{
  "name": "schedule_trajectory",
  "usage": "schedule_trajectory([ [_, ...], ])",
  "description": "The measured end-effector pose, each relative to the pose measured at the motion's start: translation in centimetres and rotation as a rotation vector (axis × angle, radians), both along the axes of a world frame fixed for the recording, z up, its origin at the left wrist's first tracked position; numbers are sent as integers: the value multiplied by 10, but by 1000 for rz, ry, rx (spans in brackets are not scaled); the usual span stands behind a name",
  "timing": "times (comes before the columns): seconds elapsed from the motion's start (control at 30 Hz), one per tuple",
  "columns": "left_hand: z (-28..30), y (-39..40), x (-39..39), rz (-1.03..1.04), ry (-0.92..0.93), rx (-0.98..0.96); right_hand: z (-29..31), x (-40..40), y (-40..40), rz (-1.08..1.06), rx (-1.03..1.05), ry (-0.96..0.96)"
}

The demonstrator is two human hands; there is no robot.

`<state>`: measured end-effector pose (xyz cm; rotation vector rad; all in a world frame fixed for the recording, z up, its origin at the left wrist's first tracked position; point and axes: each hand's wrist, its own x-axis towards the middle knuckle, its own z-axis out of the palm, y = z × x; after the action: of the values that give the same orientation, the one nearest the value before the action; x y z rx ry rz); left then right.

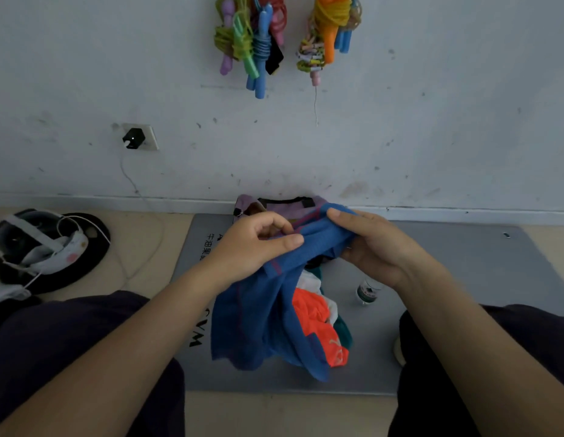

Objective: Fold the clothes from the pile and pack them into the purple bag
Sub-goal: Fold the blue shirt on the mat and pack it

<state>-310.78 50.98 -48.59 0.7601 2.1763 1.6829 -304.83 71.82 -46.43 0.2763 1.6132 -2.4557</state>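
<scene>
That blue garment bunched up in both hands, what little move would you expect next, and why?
Probably spreading it flat: the left hand and right hand both pinch the blue garment at its top edge, and it hangs crumpled over the pile on the grey mat. It looks unfolded, so it likely needs opening out before folding for the purple bag.

Both forearms are bare from the frame's lower edge up to the wrists, with no sleeve, watch or ring showing on the left hand [258, 244] or the right hand [373, 247]. The legs wear dark trousers [69, 342] (navy or near-black, hard to tell), loose and plain, without visible seams or markings.
</scene>
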Motion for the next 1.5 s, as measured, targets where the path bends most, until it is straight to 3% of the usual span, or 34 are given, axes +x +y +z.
schedule_trajectory([
  [0.13,2,-4,-2,14,-90,40,-1,0,0,-37,-8,24],
  [0.27,7,-12,-5,57,-28,-17,-1,2,0,-30,55,27],
  [0.4,7,-13,-5,125,-41,72,-2,5,0,28,126,17],
  [0.53,8,-13,-8,340,-174,189,-2,6,6,95,263,32],
  [0.67,10,-18,-13,545,-197,98,1,8,11,159,374,88],
  [0.8,10,-12,-6,251,-190,-97,0,11,0,177,425,162],
  [0.97,8,0,17,-229,-226,-13,-2,14,-18,295,536,229],
  [1.2,15,-4,14,-218,-130,-105,4,18,-22,374,555,234],
  [1.37,19,-15,5,-284,-12,-346,-2,16,-22,318,568,211],
  [1.5,21,-19,5,-256,16,-259,-2,15,-20,272,493,191],
])
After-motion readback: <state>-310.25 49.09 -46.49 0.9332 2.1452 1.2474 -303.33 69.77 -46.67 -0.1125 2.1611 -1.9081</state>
